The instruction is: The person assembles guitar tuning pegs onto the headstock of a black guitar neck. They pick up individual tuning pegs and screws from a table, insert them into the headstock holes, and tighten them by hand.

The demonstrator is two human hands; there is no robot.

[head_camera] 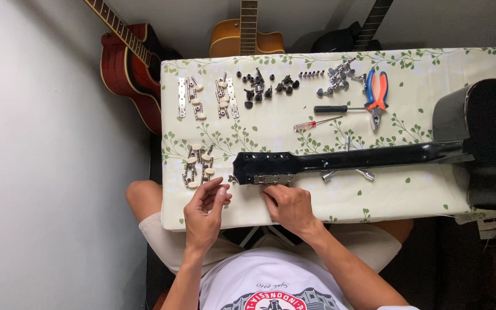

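- Leaf-print cloth covers the tabletop (431, 195); everything lies on it.
- Black guitar (477, 138) lies flat, body at the right edge, neck running left to the headstock (265, 163) near the front edge.
- Three more guitars stand behind the far edge: red (124, 69), orange (247, 37), black (345, 37).
- Right hand (288, 206) at the headstock's near edge, fingers on the metal tuner strip (274, 179) mounted there; grip itself hidden, cannot tell.
- Left hand (205, 212) just left of the headstock, fingertips pinched on something small, too small to identify.
- Loose tuner strips with cream knobs (197, 166) just beyond the left hand; more sets (208, 97) at far left.
- Orange-and-blue pliers (376, 95), black screwdriver (334, 109), small red screwdriver (314, 123) beyond the neck.
- Small black parts (265, 86) and chrome tuners (337, 77) along the far edge.
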